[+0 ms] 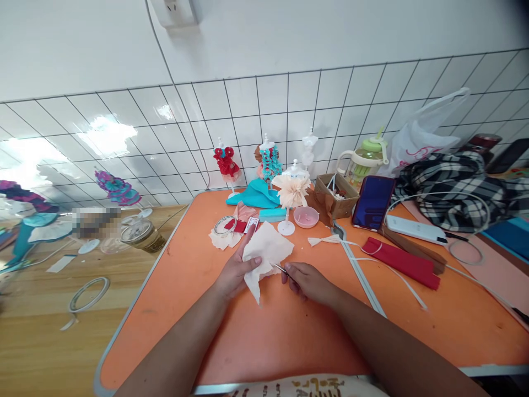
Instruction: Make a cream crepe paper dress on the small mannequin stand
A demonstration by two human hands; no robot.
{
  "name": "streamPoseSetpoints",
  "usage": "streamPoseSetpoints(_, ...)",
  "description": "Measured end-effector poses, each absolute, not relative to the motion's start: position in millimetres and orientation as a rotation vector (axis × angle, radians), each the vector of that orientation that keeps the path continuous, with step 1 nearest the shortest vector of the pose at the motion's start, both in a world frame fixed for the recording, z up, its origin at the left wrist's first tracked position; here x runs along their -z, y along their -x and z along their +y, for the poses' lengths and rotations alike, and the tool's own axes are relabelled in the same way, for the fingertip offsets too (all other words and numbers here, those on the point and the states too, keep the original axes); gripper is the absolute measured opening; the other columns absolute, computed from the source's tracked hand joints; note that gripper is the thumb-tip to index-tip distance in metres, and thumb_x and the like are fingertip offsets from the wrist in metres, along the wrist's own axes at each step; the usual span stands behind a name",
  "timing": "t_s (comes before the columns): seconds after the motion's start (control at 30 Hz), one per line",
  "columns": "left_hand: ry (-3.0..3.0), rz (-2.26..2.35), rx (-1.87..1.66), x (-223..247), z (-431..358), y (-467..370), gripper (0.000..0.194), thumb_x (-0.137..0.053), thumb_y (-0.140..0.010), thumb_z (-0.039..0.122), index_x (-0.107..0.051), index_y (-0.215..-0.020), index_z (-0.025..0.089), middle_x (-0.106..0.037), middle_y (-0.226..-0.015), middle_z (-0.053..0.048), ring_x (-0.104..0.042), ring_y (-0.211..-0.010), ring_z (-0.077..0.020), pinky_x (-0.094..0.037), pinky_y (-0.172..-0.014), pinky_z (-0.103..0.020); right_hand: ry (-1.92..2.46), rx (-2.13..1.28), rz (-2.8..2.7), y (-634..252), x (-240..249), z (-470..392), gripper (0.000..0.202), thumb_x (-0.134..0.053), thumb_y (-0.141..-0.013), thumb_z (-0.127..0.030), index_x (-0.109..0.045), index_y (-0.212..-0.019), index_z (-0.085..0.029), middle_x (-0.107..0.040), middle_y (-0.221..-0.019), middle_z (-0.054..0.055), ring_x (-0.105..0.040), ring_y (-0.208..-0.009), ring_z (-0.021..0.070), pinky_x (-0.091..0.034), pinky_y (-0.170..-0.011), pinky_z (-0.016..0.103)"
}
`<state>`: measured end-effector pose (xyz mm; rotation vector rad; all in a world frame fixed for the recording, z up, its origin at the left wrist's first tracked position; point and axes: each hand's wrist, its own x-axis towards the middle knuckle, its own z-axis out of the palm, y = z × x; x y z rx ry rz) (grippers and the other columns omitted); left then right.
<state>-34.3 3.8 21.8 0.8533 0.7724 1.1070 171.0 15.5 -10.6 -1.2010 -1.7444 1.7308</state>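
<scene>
My left hand (237,270) pinches a sheet of off-white crepe paper (268,245) between thumb and fingers above the orange table. One pointed strip of the paper hangs down below the thumb. My right hand (308,281) is closed on what look like small scissors (281,269); only their metal blades show, and my fingers cover the handles. The blades touch the lower right edge of the paper. Just beyond it stands a small white mannequin (286,225) wearing a cream ruffled paper dress (291,192).
More mannequins (226,165) line the wall. A pink bowl (306,217), a cardboard box (341,198) and a phone (373,203) stand at the back. Tape rolls (225,225) and paper scraps lie left, a red paper strip (400,263) right. A wooden table (45,336) adjoins left.
</scene>
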Motion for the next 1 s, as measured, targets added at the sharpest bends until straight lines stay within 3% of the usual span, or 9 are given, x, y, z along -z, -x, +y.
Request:
streamPoseSetpoints(0.2,-0.835,0.776,-1.128,-23,4,32,0.098,-0.074,-0.071,0.029,-0.011,-0.145,0.037,-0.063,-0.116,-0.009,-0.065,-0.091,-0.0231,-0.052,-0.077,-0.033,0.976,-2.097,-1.630,-169,6,13,0.055,-0.026,-0.087,-0.065,-0.053,-0.084,-0.017,-0.064,-0.059,0.002,-0.049,-0.035,0.0090,-0.035,-0.036,0.018)
streamPoseSetpoints(0.33,-0.852,0.779,-1.090,-22,2,28,0.098,-0.076,-0.069,0.029,-0.015,-0.145,0.034,-0.066,-0.106,-0.008,-0.066,-0.081,-0.0196,-0.051,-0.070,-0.028,0.933,-2.095,-1.599,-167,6,10,0.057,-0.029,-0.085,-0.068,-0.053,-0.089,-0.016,-0.068,-0.067,0.004,-0.053,-0.038,0.0090,-0.041,-0.041,0.020)
streamPoseSetpoints(0.5,-0.859,0.737,-1.083,-20,1,27,0.094,-0.075,-0.070,0.025,-0.019,-0.145,0.028,-0.068,-0.093,-0.007,-0.065,-0.074,-0.0166,-0.048,-0.066,-0.024,0.957,-2.049,-1.576,-164,7,10,0.055,-0.030,-0.086,-0.067,-0.052,-0.087,-0.017,-0.064,-0.061,0.000,-0.047,-0.035,0.0073,-0.041,-0.040,0.020)
streamPoseSetpoints(0.63,-0.834,0.754,-1.127,-20,2,33,0.089,-0.073,-0.072,0.024,-0.022,-0.144,0.032,-0.065,-0.081,0.000,-0.058,-0.058,-0.0105,-0.046,-0.056,-0.020,1.021,-2.025,-1.633,-166,8,11,0.054,-0.029,-0.087,-0.065,-0.053,-0.080,-0.017,-0.050,-0.045,-0.005,-0.043,-0.034,0.0072,-0.035,-0.038,0.017)
streamPoseSetpoints(0.73,-0.834,0.764,-1.153,-20,3,37,0.087,-0.073,-0.072,0.025,-0.024,-0.143,0.034,-0.062,-0.075,0.002,-0.052,-0.050,-0.0073,-0.043,-0.050,-0.019,1.004,-2.010,-1.647,-166,10,10,0.053,-0.029,-0.088,-0.064,-0.052,-0.081,-0.017,-0.052,-0.047,-0.005,-0.043,-0.034,0.0068,-0.036,-0.038,0.018)
streamPoseSetpoints(0.9,-0.879,0.744,-1.076,-21,2,32,0.084,-0.074,-0.071,0.026,-0.028,-0.141,0.031,-0.066,-0.085,-0.003,-0.060,-0.060,-0.0136,-0.046,-0.057,-0.024,0.977,-1.993,-1.607,-158,12,6,0.053,-0.028,-0.087,-0.066,-0.051,-0.085,-0.018,-0.061,-0.057,-0.001,-0.047,-0.036,0.0071,-0.039,-0.039,0.019)
streamPoseSetpoints(1.0,-0.933,0.684,-1.022,-22,2,27,0.074,-0.075,-0.069,0.029,-0.041,-0.135,0.021,-0.067,-0.093,-0.010,-0.064,-0.073,-0.0213,-0.047,-0.066,-0.030,1.031,-1.942,-1.560,-156,12,6,0.054,-0.029,-0.086,-0.067,-0.051,-0.083,-0.018,-0.053,-0.050,-0.004,-0.042,-0.036,0.0073,-0.042,-0.039,0.020)
